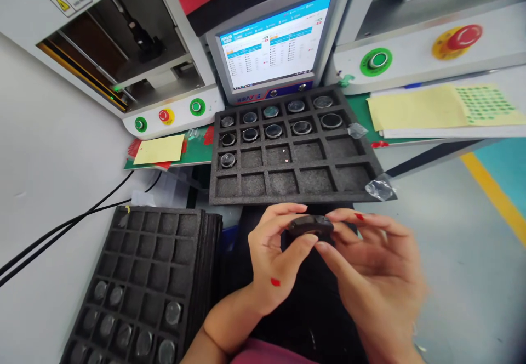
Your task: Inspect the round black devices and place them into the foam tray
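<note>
A dark round watch-like case (310, 225) is held up in front of my lap, tilted nearly edge-on. My left hand (276, 254) grips it with the thumb below and fingers around its left side. On the right side, my right hand (370, 265) pinches its edge between thumb and fingers. Small red marks sit on both hands. Just beyond the hands lies a black foam tray (304, 193), its two far rows filled with round watch-like pieces and one more piece (227, 160) at the left of the third row.
Stacked foam trays (160, 216) stand at the lower left, the top one holding several round pieces. Behind are a monitor (275, 46) and machines with green and red buttons. Yellow paper (417, 106) lies at right, another yellow sheet (159, 149) at left. Black cables (78, 219) cross the left side.
</note>
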{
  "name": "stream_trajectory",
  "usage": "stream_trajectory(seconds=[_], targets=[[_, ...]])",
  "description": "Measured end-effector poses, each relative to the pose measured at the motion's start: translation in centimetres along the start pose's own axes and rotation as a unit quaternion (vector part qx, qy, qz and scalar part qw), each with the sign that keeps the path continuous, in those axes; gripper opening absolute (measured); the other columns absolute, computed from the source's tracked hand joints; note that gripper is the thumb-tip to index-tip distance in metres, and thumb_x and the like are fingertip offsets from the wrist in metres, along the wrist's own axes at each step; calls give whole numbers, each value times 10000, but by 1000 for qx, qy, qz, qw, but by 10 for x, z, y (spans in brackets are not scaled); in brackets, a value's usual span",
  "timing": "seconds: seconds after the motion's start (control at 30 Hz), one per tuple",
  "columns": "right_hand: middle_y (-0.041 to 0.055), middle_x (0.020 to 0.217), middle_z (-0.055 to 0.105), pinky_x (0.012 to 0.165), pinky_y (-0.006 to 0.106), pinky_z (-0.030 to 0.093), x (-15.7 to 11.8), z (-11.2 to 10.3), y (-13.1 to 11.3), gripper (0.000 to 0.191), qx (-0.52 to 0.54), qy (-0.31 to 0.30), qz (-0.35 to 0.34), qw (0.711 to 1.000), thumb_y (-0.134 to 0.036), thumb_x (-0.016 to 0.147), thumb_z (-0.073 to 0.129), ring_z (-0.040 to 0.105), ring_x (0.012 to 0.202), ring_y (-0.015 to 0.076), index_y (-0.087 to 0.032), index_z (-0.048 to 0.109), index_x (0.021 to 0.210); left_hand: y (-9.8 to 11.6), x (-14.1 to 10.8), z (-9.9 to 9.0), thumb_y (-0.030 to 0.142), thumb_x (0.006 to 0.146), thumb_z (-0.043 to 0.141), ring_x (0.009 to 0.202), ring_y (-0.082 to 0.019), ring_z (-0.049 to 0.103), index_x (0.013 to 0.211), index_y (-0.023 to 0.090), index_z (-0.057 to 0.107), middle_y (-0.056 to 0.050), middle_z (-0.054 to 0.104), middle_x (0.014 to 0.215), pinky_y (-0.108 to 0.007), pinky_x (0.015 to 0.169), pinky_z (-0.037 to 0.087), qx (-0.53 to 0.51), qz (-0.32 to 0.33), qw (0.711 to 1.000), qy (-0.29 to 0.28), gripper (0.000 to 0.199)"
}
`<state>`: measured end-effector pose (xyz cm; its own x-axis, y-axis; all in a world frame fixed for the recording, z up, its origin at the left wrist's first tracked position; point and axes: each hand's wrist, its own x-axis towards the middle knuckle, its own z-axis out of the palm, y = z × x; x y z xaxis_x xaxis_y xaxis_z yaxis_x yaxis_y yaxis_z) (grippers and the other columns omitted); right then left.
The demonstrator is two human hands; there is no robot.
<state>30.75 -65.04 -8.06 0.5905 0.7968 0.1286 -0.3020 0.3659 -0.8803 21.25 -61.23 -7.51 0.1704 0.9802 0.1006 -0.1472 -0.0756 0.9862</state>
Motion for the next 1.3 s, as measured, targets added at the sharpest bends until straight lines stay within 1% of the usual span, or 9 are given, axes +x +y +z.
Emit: stream_trajectory(seconds=[0.07, 0.17, 0.37, 0.53, 0.7, 0.83, 0.93, 1.1, 1.3], targets=[[-10, 985, 666, 836, 208, 584, 2, -3, -3, 459, 2, 6, -1, 1000, 28, 719, 723, 680, 889, 95, -270, 611, 1049, -1, -1, -1, 328, 788, 760, 867, -157, 651, 838, 160, 749, -76, 690, 960, -235, 728, 535, -11, -7, 1000, -17, 176], [-10, 951, 669, 801, 218, 603, 8, -12, -9, 530, -23, 3, -17, 1000, 50, 642, 764, 680, 872, 111, -266, 627, 1044, -2, -1, -5, 392, 787, 756, 801, -138, 638, 980, 165, 721, -64, 670, 942, -222, 676, 529, -89, -66, 988, -103, 301], [14, 945, 689, 760, 183, 616, 23, -34, -25, 568, -89, -134, 10, 987, 47, 617, 767, 705, 828, 130, -269, 660, 1076, -9, 4, -17, 527, 825, 678, 756, -166, 683, 1200, 179, 637, -71, 658, 924, -255, 625, 567, -294, -244, 870, -310, 513], [42, 1029, 673, 741, 198, 622, 32, -46, -29, 579, -131, -210, 9, 969, 18, 650, 765, 698, 920, 166, -283, 657, 1132, -14, 6, -21, 521, 802, 709, 811, -170, 693, 1247, 208, 659, -77, 679, 956, -259, 668, 577, -317, -282, 839, -341, 547], [45, 1042, 678, 713, 228, 615, 34, -43, -32, 493, -156, -230, 5, 960, -31, 680, 771, 702, 835, 161, -276, 679, 1098, -17, 6, -26, 397, 793, 759, 873, -188, 724, 1214, 240, 689, -79, 728, 1012, -282, 757, 584, -326, -286, 826, -359, 454], [47, 922, 668, 786, 262, 552, 14, -32, -41, 178, -196, -91, -33, 976, -107, 769, 746, 657, 897, 165, -249, 716, 871, -15, 2, -28, 215, 708, 839, 1122, -233, 674, 1247, 303, 661, -75, 700, 1215, -310, 935, 546, -314, -210, 864, -334, 575], [35, 824, 601, 640, 247, 483, -5, -27, -46, 107, -181, -22, 23, 983, -164, 823, 722, 591, 793, 152, -249, 682, 772, -13, -1, -27, 205, 686, 858, 1180, -236, 641, 1270, 323, 640, -62, 680, 1260, -302, 953, 543, -261, -122, 911, -295, 635], [10, 711, 571, 562, 223, 472, -14, -29, -44, 106, -67, -107, 141, 982, -240, 837, 726, 567, 669, 133, -238, 668, 748, -12, 0, -24, 261, 612, 904, 1124, -223, 660, 1234, 307, 668, -54, 695, 1200, -307, 953, 547, -121, 25, 962, -243, 667], [0, 663, 577, 566, 236, 499, -7, -25, -37, 183, 56, -161, 259, 951, -342, 807, 762, 577, 623, 134, -228, 681, 688, -4, 3, -23, 299, 596, 907, 1002, -195, 697, 1243, 318, 663, -45, 723, 1110, -292, 900, 565, -42, 84, 968, -231, 692]])
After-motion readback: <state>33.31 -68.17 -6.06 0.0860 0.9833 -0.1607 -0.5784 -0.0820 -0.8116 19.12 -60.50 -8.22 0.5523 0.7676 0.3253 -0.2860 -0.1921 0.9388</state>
